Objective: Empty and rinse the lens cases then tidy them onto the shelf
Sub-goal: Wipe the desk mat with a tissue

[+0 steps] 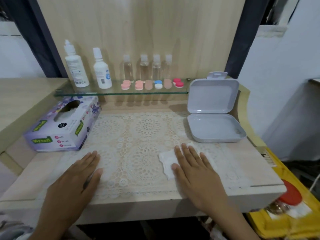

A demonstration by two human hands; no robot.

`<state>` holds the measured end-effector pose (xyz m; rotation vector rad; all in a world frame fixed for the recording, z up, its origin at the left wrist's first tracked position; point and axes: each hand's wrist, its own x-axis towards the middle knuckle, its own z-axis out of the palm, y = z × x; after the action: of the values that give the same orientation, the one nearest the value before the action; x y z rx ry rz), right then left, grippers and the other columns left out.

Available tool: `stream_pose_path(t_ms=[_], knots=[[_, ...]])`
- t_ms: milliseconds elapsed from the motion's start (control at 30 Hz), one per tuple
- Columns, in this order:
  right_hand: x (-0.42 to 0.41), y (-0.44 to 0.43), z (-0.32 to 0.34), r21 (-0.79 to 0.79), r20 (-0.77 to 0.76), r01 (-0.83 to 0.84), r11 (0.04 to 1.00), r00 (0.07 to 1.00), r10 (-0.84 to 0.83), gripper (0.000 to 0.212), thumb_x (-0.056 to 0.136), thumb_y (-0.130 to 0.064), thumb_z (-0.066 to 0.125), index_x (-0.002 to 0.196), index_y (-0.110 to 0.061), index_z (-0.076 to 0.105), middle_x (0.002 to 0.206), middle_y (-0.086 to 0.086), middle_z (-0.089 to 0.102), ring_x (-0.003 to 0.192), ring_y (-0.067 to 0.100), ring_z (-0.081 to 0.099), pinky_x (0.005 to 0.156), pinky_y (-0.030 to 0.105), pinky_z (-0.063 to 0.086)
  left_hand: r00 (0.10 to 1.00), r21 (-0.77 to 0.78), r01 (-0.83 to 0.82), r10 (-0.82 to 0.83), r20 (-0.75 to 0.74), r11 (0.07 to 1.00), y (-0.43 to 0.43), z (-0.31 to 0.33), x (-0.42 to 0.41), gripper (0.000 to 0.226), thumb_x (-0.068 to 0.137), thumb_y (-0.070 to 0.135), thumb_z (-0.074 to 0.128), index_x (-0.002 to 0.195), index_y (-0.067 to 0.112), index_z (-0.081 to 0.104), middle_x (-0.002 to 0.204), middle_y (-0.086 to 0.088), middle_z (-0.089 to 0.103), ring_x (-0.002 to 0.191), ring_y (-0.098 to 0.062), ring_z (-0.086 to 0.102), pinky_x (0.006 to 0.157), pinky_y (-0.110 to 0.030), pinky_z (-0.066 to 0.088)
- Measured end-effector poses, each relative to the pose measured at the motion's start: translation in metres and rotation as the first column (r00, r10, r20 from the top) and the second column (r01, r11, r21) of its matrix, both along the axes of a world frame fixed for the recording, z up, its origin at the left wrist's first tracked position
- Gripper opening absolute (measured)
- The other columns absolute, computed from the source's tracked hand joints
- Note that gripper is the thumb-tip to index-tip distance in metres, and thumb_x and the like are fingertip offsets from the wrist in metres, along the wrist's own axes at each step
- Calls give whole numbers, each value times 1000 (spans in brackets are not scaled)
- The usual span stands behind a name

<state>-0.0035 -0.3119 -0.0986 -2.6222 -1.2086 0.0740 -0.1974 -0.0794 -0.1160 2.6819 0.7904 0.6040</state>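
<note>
Hands flat, released; left hand (74,179) on lace mat (147,129), right hand (195,170) on crumpled tissue (167,164)

A glass shelf (90,93) holds bottles (76,70) and lens cases (158,84); desk (256,167) bears lace mat (138,135).

1 wide-angle head camera is looking forward and down at the surface (251,170) from close above its near edge, taking in the left hand (74,179), the right hand (199,174) and the shelf (121,93) behind.

On the tissue box (64,125) — "Soft Facial Tissue".
</note>
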Motion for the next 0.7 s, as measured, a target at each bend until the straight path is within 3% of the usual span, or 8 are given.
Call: stream_pose_path(t_ms=[100,233,400,533,700], knots=[[19,-20,2,-29,10,48,998,999,-48,85,70,-62,-23,150,-33,-12,157,-15,-17,141,0,-21,112,24,-16,1000,-3,4,-4,5,1000,2,0,0,62,89,60,33,139,26,45,144,20,34,133,1,31,107,-25,25],[33,-39,4,-27,-43,106,994,993,-107,89,67,-64,-21,150,-34,-9,156,-19,-15,141,-2,-19,112,22,-14,1000,-13,-4,4,-13,1000,4,-4,-2,59,91,59,33,140,29,44,146,19,34,135,0,30,108,-25,24],[19,-32,2,-27,-21,180,983,983,-180,91,66,-62,-25,150,-30,-13,157,-10,-19,142,7,-20,114,28,-14,999,11,-21,21,-27,1000,4,-6,-2,72,84,67,20,140,29,45,145,21,34,135,0,31,108,-26,26],[-10,-19,3,-13,-21,122,992,992,-122,88,64,-62,-33,145,-29,-22,151,-8,-28,139,9,-28,113,28,-19,999,8,-53,53,12,999,-2,-2,0,61,89,61,28,137,30,49,142,24,35,132,3,32,103,-25,31],[-17,3,1,-13,3,46,999,999,-46,77,72,-58,-28,141,-25,-26,154,-3,-26,141,12,-27,112,27,-22,998,21,-53,53,14,998,-6,0,-2,58,87,57,30,137,34,47,141,27,32,129,10,27,101,-23,31]])
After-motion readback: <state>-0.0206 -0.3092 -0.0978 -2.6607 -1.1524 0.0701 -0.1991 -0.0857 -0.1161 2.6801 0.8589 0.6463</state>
